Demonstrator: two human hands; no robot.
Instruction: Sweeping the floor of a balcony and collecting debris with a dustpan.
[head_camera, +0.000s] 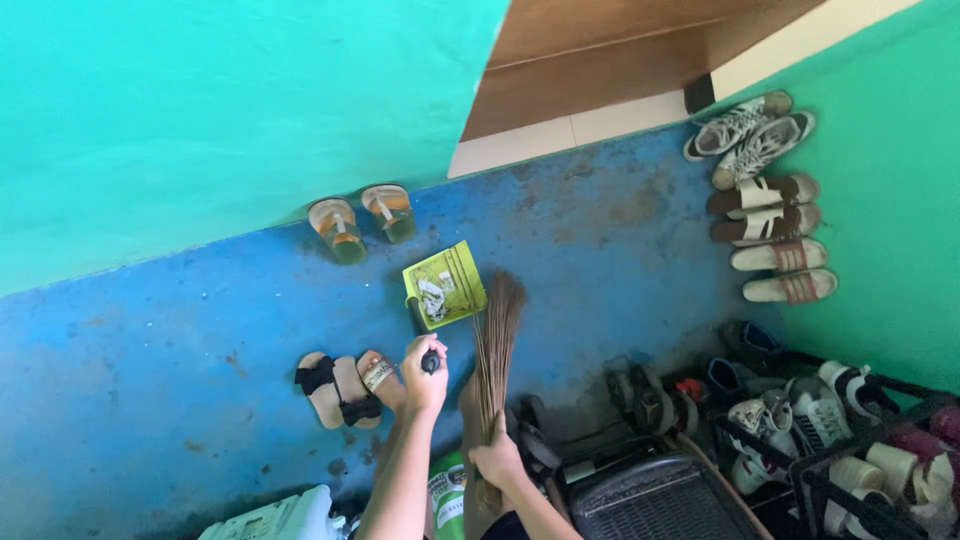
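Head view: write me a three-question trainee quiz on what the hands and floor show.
1. True or false: the left hand holds the dark handle of the green dustpan.
2. What does the right hand have in its grip? A) a mop B) a stick broom C) a shoe
3. Fill in: the black-strapped sandals lie on the ____ floor.

Key:
1. True; the pan rests on the floor with scraps in it.
2. B; the bristle tips touch the floor beside the dustpan.
3. Blue.
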